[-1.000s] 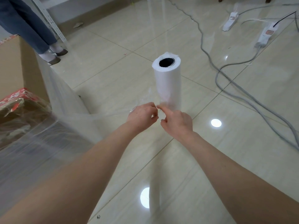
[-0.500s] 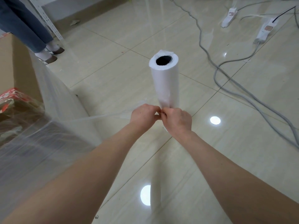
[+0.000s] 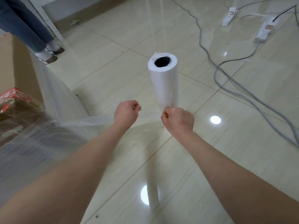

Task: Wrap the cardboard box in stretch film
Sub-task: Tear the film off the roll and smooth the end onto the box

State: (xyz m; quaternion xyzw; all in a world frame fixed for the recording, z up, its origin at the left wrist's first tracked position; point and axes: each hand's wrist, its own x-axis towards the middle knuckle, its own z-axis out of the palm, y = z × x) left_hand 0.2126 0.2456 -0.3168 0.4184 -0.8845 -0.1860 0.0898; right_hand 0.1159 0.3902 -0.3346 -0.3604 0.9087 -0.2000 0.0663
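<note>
A white roll of stretch film [image 3: 164, 81] stands upright on the tiled floor, its dark core facing up. The cardboard box [image 3: 14, 65] fills the left edge, its side covered in clear film [image 3: 53, 110] that stretches in a sheet toward my hands. My left hand [image 3: 126, 113] pinches the film on the box side, fingers curled. My right hand [image 3: 178, 119] pinches the film just below the roll's near side. The two fists are a short gap apart, with thin film between them.
Grey cables [image 3: 229, 78] and two white power strips [image 3: 265, 29] lie on the floor at the right and back. A person's legs and shoes [image 3: 50, 54] stand behind the box beside a white metal rack post [image 3: 47, 21].
My hands, touching together at the film half a second ago, have pulled apart sideways, the left going left and the right going right. The roll stays upright.
</note>
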